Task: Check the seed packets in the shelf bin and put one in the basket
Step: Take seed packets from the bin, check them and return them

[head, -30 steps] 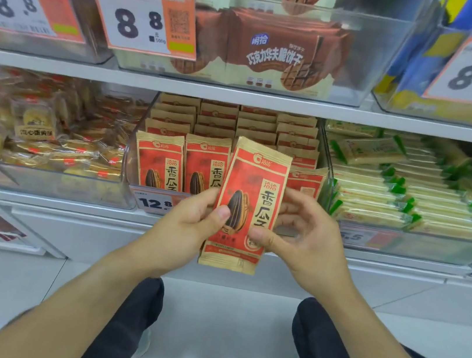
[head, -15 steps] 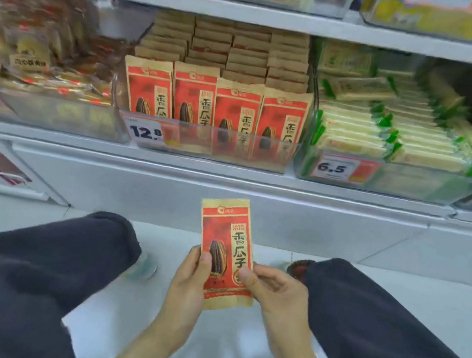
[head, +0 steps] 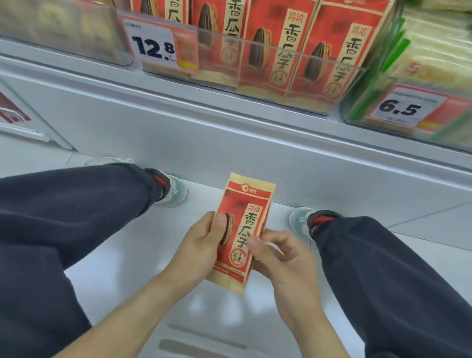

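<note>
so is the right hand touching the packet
Touching: the head view shows the right hand with its thumb pressed on the packet front.

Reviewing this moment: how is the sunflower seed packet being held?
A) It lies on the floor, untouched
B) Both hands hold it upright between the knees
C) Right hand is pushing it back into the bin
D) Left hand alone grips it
B: the left hand and right hand each pinch a side of the sunflower seed packet, which stands upright above the floor.
</note>
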Tool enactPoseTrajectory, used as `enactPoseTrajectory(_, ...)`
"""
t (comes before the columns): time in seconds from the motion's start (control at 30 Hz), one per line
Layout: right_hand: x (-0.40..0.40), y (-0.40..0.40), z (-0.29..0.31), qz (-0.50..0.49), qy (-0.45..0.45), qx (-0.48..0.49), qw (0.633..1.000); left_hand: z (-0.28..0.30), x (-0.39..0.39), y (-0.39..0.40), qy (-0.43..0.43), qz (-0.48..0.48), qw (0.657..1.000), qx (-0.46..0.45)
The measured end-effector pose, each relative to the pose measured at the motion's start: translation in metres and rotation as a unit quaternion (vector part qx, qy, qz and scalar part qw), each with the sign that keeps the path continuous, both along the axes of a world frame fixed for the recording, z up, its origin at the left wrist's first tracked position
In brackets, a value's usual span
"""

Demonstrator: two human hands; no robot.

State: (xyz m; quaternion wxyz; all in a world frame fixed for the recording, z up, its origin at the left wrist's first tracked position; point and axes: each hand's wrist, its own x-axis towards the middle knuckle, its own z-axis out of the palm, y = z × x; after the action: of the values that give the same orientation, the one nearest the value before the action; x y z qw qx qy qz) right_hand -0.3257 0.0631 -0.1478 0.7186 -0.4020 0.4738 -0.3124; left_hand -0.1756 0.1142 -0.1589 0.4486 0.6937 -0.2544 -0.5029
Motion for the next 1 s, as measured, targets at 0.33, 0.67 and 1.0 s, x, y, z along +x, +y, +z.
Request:
enactPoseTrajectory(0.33, 0.016, -0.009, 0.006, 0.053, 0.145, -0.191, 0.969, 0.015, 0.014, -0.010, -0.055, -0.111, 0.990, -0.062)
enactPoseTrajectory(0.67, 0.024, -0.020, -0.003, 0.072, 0.089, -0.122, 0.986, 0.007, 0.016, -0.015, -0.044, -0.119, 0.991, -0.036)
enactPoseTrajectory(1.0, 0.032, -0.020, -0.008, -0.021, 0.019, -0.005, 1.000, 0.006, -0.003, -0.021, -0.012, -0.126, 0.992, -0.009)
